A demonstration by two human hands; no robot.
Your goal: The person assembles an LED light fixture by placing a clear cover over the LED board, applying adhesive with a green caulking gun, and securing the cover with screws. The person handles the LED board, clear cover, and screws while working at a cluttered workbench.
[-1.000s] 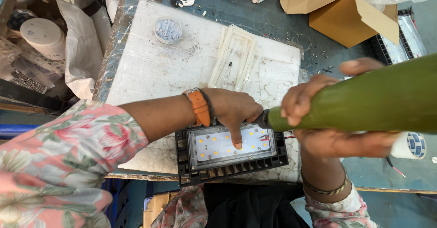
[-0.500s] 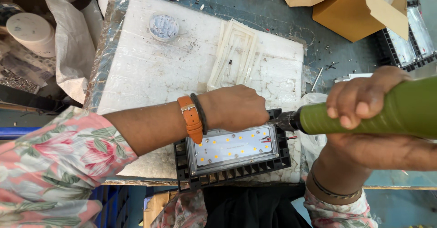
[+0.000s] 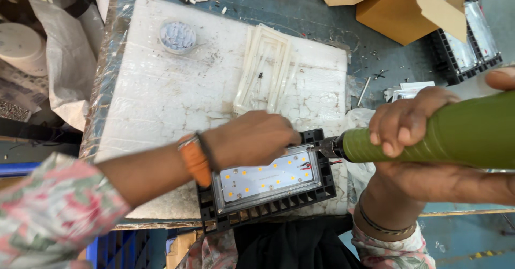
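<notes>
nearest the camera, a black finned rectangular led lamp housing with a clear lens over yellow diodes (image 3: pixel 268 186) lay at the front edge of the surface, and the left hand (image 3: pixel 249 140) rested curled over its upper edge, fingers pressing down on it rather than gripping. the right hand (image 3: pixel 413 126) was wrapped tight around a green cylindrical electric screwdriver (image 3: pixel 429 140), whose tip met the housing's top right corner. farther back lay a cracked white foam board (image 3: pixel 177 97), a white plastic rectangular frame (image 3: pixel 265 67), a round grey disc (image 3: pixel 177 36) and a brown cardboard box (image 3: pixel 397 6).
</notes>
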